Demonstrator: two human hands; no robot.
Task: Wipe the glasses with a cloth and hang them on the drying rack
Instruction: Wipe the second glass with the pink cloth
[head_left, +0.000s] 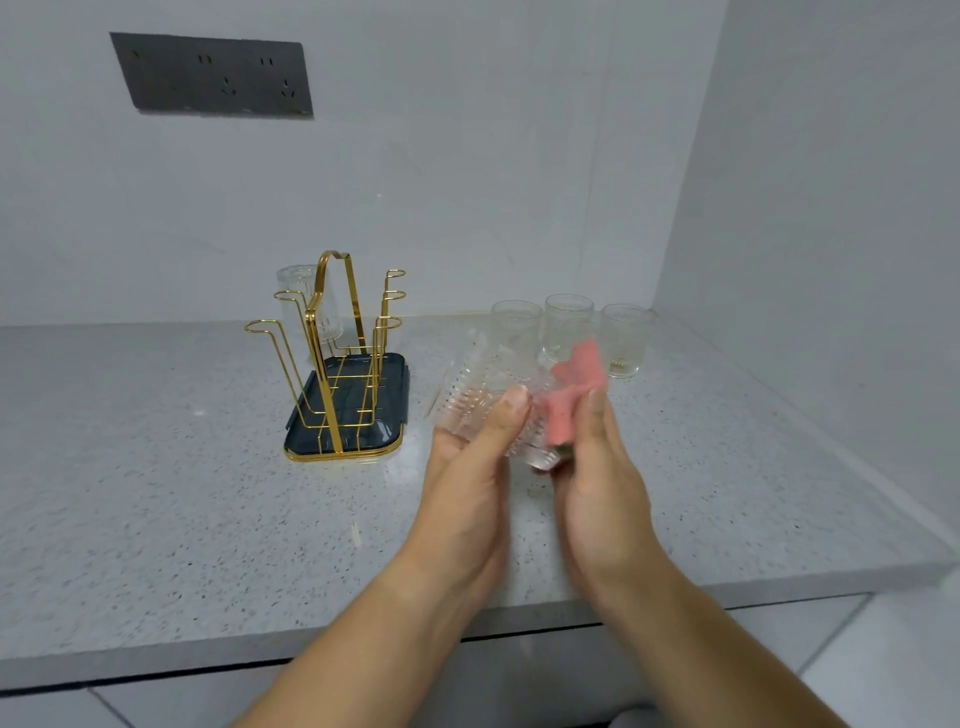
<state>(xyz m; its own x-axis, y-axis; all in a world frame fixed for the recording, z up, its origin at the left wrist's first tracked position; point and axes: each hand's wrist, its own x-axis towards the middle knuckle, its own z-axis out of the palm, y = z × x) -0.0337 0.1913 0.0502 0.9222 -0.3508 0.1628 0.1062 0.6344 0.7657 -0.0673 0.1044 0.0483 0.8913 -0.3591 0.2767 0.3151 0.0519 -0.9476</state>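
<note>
1. A person stood at a grey speckled counter (156, 467), seen from above; both forearms reached in from the bottom edge.
2. The left hand (467, 467) gripped a clear ribbed glass (478, 384), held tilted above the counter. The thumb curled over its side, and the fingers were hidden behind it.
3. The right hand (602, 483) pinched a pink cloth (574, 395) against the glass's right side. Its fingers were hidden behind the cloth.
4. The glass was blurred, and which end was its mouth was hard to tell.
5. To the left stood a gold wire rack (318, 364) on a dark tray (387, 415).
6. One hung glass (298, 291) sat upside down on a back peg, partly hidden by the rack's handle.
7. Three glasses (569, 322) stood upright in a row near the back wall, their lower parts partly hidden by the held glass and the cloth.
8. A dark socket panel (213, 75) was on the wall, upper left.
</note>
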